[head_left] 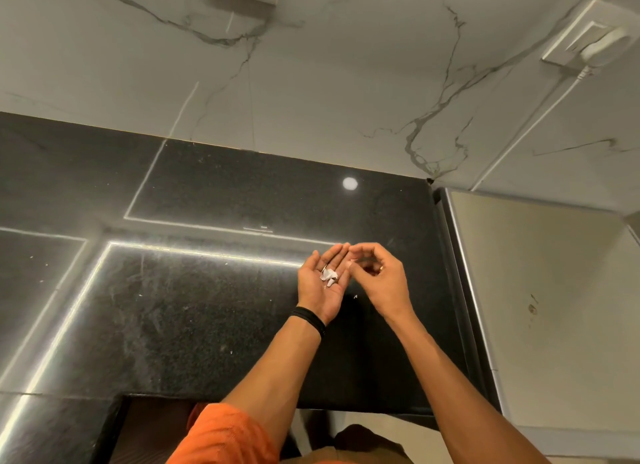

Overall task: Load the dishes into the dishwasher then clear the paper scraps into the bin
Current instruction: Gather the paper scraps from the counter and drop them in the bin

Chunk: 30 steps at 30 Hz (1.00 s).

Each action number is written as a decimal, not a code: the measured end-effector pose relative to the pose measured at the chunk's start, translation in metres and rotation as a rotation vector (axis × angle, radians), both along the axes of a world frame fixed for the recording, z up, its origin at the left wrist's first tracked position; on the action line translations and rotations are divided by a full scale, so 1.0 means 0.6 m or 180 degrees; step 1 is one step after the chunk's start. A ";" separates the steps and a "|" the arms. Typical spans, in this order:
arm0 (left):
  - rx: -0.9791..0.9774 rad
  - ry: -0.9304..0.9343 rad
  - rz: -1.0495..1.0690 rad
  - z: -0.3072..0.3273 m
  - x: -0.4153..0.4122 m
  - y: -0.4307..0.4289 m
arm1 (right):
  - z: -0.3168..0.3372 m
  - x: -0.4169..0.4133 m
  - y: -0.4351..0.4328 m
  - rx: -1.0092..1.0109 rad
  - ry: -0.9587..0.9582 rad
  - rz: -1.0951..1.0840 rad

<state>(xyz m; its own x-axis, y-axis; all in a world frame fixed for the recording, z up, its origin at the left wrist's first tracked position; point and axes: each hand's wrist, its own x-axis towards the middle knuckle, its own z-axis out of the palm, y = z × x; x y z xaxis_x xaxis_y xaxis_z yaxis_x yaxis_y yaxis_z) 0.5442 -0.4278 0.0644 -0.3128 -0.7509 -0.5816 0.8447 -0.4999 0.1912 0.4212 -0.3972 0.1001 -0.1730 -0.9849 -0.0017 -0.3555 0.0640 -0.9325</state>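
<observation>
My left hand [323,282] is held palm up over the black countertop [173,308], fingers straight, with several small white paper scraps [328,277] lying in the palm. My right hand [379,275] hovers just to its right with fingers curled and thumb and fingertips brought together above the left fingertips; whether it pinches a scrap I cannot tell. One tiny white scrap [355,296] lies on the counter below the hands. A few white specks are scattered over the counter to the left.
A marble-patterned wall [311,65] rises behind the counter, with a plugged-in socket [588,41] at the upper right. A pale appliance top [540,290] adjoins the counter's right edge. The counter's front edge runs near my body.
</observation>
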 end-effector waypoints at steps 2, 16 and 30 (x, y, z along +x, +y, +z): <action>0.0045 0.0078 0.0026 -0.001 -0.001 0.001 | -0.005 -0.022 0.002 0.0105 0.0175 -0.0067; 0.0127 0.0005 0.0148 -0.016 0.025 -0.002 | -0.072 -0.031 0.041 0.0506 0.1732 0.0578; 0.0063 -0.0292 -0.0202 -0.018 0.008 0.019 | 0.010 0.027 0.002 0.0238 0.0088 0.0349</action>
